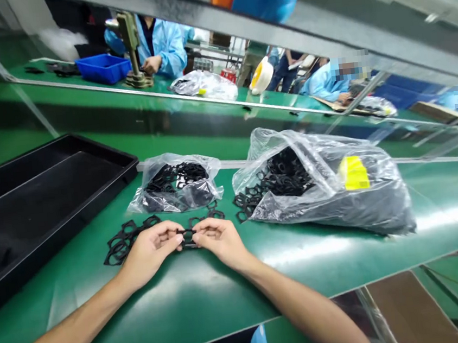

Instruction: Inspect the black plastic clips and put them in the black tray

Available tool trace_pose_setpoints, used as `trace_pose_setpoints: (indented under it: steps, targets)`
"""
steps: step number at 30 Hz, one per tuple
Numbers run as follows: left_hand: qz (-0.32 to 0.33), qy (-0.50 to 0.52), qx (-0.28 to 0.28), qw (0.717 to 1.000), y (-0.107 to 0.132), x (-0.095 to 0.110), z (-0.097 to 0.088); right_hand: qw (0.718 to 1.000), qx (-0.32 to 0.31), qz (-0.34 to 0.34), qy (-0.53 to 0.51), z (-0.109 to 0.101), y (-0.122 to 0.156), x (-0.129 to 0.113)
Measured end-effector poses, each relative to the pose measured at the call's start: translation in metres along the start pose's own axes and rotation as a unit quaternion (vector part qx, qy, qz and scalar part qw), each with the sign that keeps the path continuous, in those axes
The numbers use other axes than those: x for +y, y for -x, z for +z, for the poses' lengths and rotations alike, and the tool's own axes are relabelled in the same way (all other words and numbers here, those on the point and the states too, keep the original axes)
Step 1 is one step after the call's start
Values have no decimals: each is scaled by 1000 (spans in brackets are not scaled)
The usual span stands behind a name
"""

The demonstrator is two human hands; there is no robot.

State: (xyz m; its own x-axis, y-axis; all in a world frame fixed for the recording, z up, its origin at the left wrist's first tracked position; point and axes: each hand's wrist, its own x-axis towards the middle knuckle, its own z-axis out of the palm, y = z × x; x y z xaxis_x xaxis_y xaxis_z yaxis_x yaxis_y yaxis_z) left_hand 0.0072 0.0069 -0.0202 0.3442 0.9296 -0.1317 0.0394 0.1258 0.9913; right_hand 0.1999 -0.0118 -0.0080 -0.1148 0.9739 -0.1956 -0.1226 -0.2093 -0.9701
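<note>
Between my two hands is a small black ring-shaped plastic part (187,236), held just above the green table (194,306). My left hand (157,247) pinches its left side with thumb and fingers. On the opposite side, my right hand (215,238) grips it the same way. A loose pile of similar black ring parts (118,246) lies by my left hand, and a few more rings (216,212) lie just beyond my fingertips. Behind them sits a small clear plastic bag (202,193) with black rings inside.
A large clear bag (330,199) of black parts with a yellow label lies open at right. A long black tray (105,206) stands at left with some parts in it. Beyond a partition, people in blue work near a blue bin (104,70). A metal beam (179,13) crosses overhead.
</note>
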Motion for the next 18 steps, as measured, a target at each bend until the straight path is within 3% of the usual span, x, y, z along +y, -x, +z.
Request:
trace_pose_setpoints:
  steps: [8, 18]
  targets:
    - [2, -34, -56, 998, 2, -4, 0, 1000, -3, -7, -11, -4, 2, -3]
    - [27, -75, -30, 996, 2, -5, -2, 999, -35, 9, -20, -3, -3, 5]
